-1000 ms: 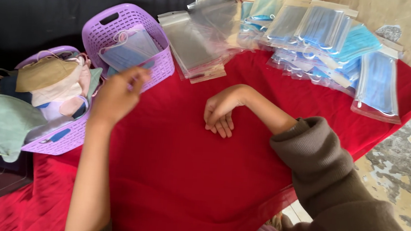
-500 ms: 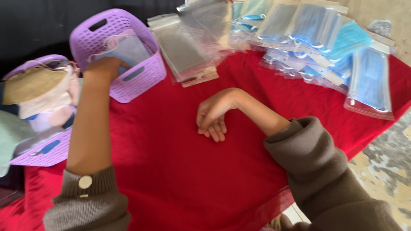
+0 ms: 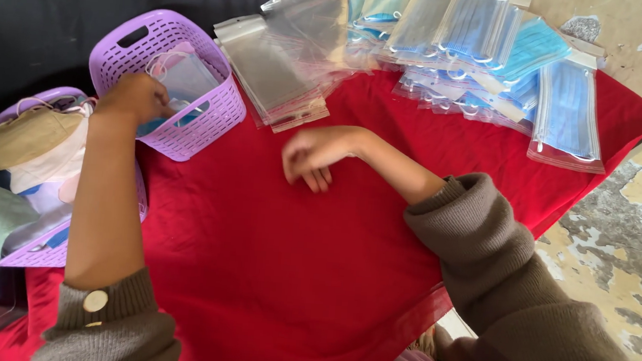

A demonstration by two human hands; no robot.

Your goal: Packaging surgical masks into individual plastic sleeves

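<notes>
At the far left sits a lilac plastic basket (image 3: 33, 253) piled with loose cloth face masks in tan, white and pale green (image 3: 22, 149), heaped there so they stay together and within my reach. Just beside it, a little further from me, stands a smaller lilac perforated plastic basket with handle slots (image 3: 212, 115). My left hand (image 3: 138, 96) reaches down into it, fingers curled over a packed mask in a clear sleeve (image 3: 184, 78); I cannot tell whether my fingers are clamped on it or only touching, since the back of my hand hides them. The packet leans against the basket's inner wall, flat and glossy, with a pale blue-grey mask inside and a thin ear loop showing near its top edge.

To the right of that basket lies a stack of empty clear plastic sleeves (image 3: 272, 73), fanned slightly so that single ones can be peeled off. My right hand (image 3: 315, 157) rests on the red cloth covering the surface (image 3: 290, 277), loosely curled and holding nothing, knuckles up, parked near the sleeves. Further right, along the far edge, spread overlapping rows of blue surgical masks sealed in clear packets (image 3: 499, 57), laid out flat, well apart from the loose masks.
</notes>
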